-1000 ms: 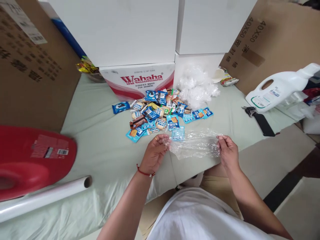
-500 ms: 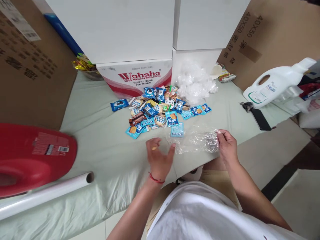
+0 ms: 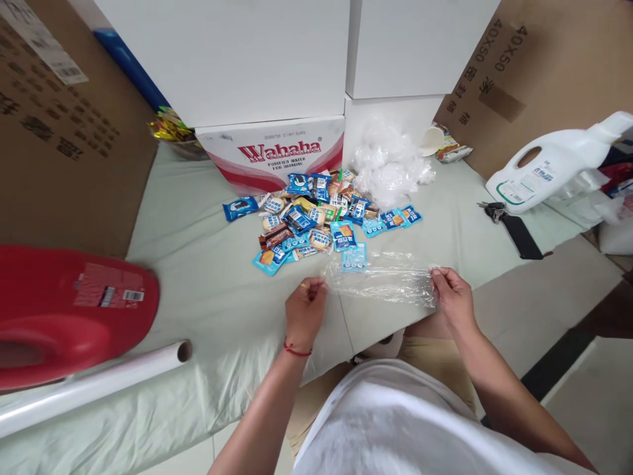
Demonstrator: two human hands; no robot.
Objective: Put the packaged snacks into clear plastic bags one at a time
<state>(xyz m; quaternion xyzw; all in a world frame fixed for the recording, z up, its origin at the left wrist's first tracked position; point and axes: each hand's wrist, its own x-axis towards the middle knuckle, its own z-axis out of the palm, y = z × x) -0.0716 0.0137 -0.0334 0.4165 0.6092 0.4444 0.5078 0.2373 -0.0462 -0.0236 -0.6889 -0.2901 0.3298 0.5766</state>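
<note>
A clear plastic bag (image 3: pixel 383 282) is stretched sideways between my two hands, just above the front of the cloth. My left hand (image 3: pixel 305 307), with a red cord at the wrist, is closed in a pinch on its left end. At the other end my right hand (image 3: pixel 452 297) pinches the bag's right edge. Behind the bag lies a heap of small wrapped snacks (image 3: pixel 319 241) in blue, brown and pale packets. One light-blue packet (image 3: pixel 353 257) shows partly through the film.
A Wahaha carton (image 3: pixel 281 155) and crumpled clear bags (image 3: pixel 390 168) stand behind the snacks. On the left are a red jug (image 3: pixel 116 284) and a white tube (image 3: pixel 99 386). To the right lie keys (image 3: pixel 494 211), a black phone (image 3: pixel 521 235) and a white detergent bottle (image 3: pixel 544 168).
My left hand has closed from spread fingers into a pinch on the bag's left end. The bag is now drawn straighter between both hands; my right hand keeps its hold.
</note>
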